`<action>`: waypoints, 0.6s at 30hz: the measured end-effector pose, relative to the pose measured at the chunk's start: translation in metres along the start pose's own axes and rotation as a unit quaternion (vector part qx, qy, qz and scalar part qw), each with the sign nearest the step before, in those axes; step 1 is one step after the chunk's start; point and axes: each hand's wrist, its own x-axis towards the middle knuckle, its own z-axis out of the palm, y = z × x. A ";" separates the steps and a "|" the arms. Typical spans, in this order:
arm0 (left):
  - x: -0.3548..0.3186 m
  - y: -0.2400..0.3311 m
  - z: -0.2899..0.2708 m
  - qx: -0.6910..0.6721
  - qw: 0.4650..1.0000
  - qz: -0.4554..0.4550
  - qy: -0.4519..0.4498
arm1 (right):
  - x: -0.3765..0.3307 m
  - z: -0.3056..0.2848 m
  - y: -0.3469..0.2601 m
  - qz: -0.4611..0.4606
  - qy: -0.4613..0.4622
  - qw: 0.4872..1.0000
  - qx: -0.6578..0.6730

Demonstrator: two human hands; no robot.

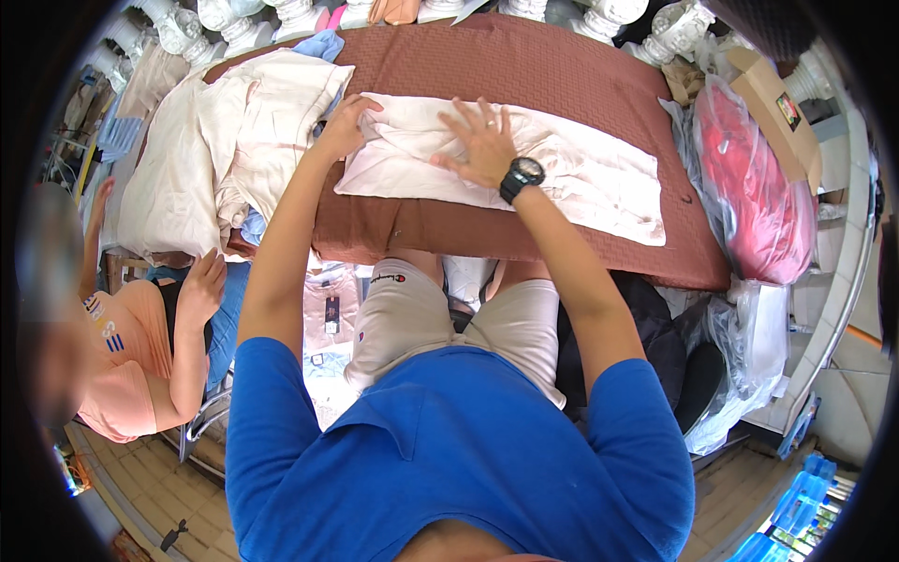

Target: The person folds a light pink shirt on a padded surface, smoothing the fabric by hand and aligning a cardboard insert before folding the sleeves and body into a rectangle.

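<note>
A pale pinkish-white garment (590,178), folded into a long strip, lies across the brown textured cloth (581,80) covering the table. At the strip's left end, my left hand (343,129) has its fingers bent in and closed on the upper corner. My right hand (482,148), with a black watch on its wrist, rests flat with fingers spread on the middle of the garment. Wrinkles run through the fabric around that palm. Just left of my left hand is a heap of cream garments (253,122).
Another person (140,356) sits at the left, one hand by the cream heap. A red bundle in clear plastic (749,178) and a cardboard box (773,112) stand at the right. White balusters (609,17) line the far edge. A tagged pink garment (331,304) lies beside my legs.
</note>
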 end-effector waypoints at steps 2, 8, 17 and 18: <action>0.005 -0.010 0.006 0.034 0.997 0.018 0.063 | -0.004 0.010 -0.013 0.005 -0.040 0.999 0.022; 0.031 -0.051 0.015 0.003 0.995 -0.096 0.029 | -0.015 0.034 -0.028 0.031 -0.043 0.998 0.040; 0.042 -0.023 0.009 0.111 0.962 -0.246 0.032 | -0.019 0.031 -0.032 0.040 -0.016 0.999 0.026; 0.044 -0.007 0.012 0.141 0.951 -0.276 0.026 | -0.021 0.030 -0.030 0.045 -0.017 0.999 0.025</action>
